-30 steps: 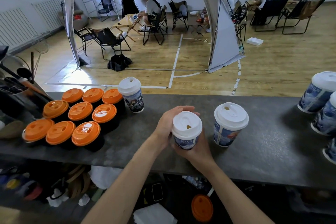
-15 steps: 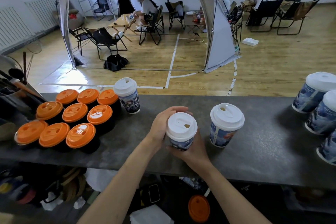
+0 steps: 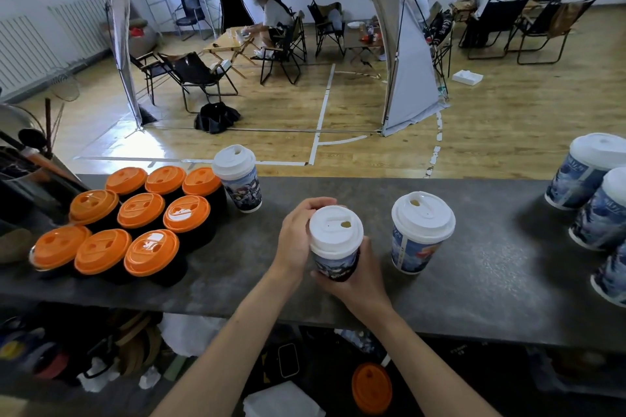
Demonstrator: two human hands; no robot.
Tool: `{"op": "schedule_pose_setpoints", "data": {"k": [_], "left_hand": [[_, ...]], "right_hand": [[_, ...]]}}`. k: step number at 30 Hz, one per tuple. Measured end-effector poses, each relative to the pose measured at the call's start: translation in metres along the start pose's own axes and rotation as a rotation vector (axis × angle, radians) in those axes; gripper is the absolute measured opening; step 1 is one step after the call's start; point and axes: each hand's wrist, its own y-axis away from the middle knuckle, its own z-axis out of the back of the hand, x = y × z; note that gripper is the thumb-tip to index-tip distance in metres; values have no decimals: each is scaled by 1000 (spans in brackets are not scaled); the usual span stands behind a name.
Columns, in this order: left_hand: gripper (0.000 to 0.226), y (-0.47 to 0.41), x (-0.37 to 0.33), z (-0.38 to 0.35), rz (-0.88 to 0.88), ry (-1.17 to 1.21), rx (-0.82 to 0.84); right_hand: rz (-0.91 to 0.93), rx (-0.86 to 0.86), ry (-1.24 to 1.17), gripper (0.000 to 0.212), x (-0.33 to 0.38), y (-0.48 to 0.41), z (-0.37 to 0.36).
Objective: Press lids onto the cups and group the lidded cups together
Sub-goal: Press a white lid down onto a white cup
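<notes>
Barely anything moved this past second: left hand and right hand still wrap the cup mid-tabletop. Its lid looks seated, so grouping it is probably next.

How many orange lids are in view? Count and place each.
10 orange lids. Nine cap cups in a three-by-three block on the counter's left: back row, middle, front. One sits below the counter; more may hide there.
</notes>
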Motion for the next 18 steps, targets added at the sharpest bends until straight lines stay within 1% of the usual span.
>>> {"op": "schedule_pose_setpoints", "data": {"k": [3,5,7,12,16,18], "left_hand": [[40,-10,-15,-1,98,-3,173],[43,-12,-19,-1,165,14,234],[41,-10,-18,-2,192,58,209],[27,1,-9,-7,134,133,60],[30,7,0,-2,-22,3,-29],[31,1,-3,2,-12,-84,14]], "right_hand": [[-2,43,8,81,-1,-1,0],[5,60,10,85,-3,-2,0],[18,56,1,86,0,-1,0],[21,1,-54,98,5,2,-2],[11,-16,-17,85,2,3,-1],[1,-5,-1,82,0,2,1]]}}
